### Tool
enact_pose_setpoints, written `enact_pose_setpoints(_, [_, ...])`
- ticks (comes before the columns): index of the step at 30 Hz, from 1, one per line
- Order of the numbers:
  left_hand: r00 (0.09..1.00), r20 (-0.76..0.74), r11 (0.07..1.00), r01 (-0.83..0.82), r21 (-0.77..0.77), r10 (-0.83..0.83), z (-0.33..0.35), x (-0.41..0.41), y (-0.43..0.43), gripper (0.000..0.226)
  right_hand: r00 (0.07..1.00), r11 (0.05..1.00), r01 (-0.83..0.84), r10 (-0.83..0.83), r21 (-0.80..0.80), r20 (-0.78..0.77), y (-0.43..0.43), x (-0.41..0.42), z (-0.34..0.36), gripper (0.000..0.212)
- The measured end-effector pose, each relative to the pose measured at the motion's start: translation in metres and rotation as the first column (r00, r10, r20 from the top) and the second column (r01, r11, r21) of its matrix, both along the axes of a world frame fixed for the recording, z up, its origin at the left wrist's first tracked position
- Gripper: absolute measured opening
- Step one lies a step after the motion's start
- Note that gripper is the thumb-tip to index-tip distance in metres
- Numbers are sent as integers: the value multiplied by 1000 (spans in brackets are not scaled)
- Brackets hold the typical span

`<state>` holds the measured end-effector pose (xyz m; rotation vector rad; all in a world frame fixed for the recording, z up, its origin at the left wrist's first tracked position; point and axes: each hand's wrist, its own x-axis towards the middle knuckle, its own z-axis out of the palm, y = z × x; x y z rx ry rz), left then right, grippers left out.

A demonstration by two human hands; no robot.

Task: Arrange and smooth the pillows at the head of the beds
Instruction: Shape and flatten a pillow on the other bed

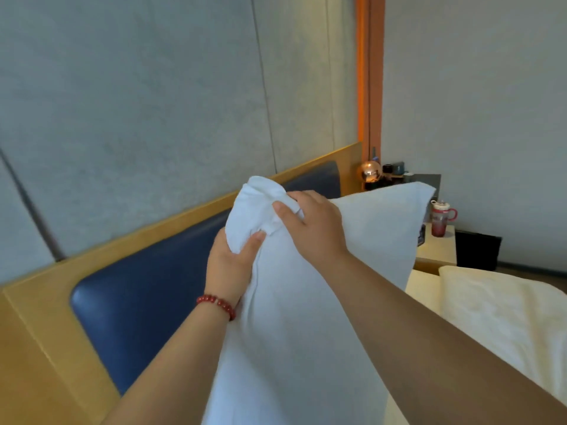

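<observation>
1 soft, wrinkled white fabric pillow (291, 332) is held upright before the padded blue headboard (147, 296), its bottom cut off. The left hand (228, 265) clenches its bunched top corner; the right hand (313, 225) pinches folds beside it.

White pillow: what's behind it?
The blue padded headboard in its wooden frame runs behind the white pillow. Past the pillow's far corner stand a bedside table and a red tumbler. The headboard's middle stretch and whatever lies below are covered.
</observation>
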<state>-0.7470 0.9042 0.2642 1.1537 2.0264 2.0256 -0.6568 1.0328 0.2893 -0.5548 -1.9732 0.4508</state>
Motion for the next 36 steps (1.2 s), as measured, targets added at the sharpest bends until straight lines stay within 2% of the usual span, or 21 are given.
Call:
enact_pose_setpoints(3, [994,-101,999,31,-36,-34,16,-29,-26,62,990,992,-114,110,-44,-89,-15,-30,3,37])
enact_pose_setpoints(6, [980,-196,998,30,-61,-42,34,-50,-36,70,974,975,-210,201,-79,-104,-27,-55,3,27])
enact_pose_setpoints(10, [995,-60,996,-78,-50,75,21,-63,-37,58,967,968,-248,245,-34,-72,-32,-64,-14,34])
enact_pose_setpoints(14, [987,54,988,-152,-9,152,6,-64,-46,47,989,989,-142,141,36,44,-33,-52,-47,58])
enact_pose_setpoints(18, [976,99,980,-198,22,195,-2,-65,-61,57,994,990,-6,22,-140,111,-20,-29,-72,62])
enact_pose_setpoints(21, [970,92,973,-229,19,226,-9,-61,-72,58,998,961,19,-2,-276,60,-2,-12,-72,72])
enact_pose_setpoints(24, [962,121,968,-250,23,245,-14,-53,-87,61,998,902,-37,12,-429,-61,22,3,-68,89])
enact_pose_setpoints(27, [950,193,965,-258,42,246,-16,-39,-101,51,960,718,-265,138,-644,-242,39,17,-71,111])
enact_pose_setpoints(28, [944,213,963,-266,48,251,-15,-35,-105,47,945,650,-322,179,-689,-272,43,18,-75,113])
enact_pose_setpoints(30, [934,241,957,-285,54,265,-16,-26,-110,41,935,582,-351,256,-733,-245,48,20,-83,109])
enact_pose_setpoints(33, [923,210,944,-331,6,323,-25,-12,-117,39,912,535,-383,349,-754,-216,53,19,-100,96])
enact_pose_setpoints(36, [903,175,918,-395,-27,393,-30,5,-114,65,910,606,-405,345,-685,-232,50,15,-105,82])
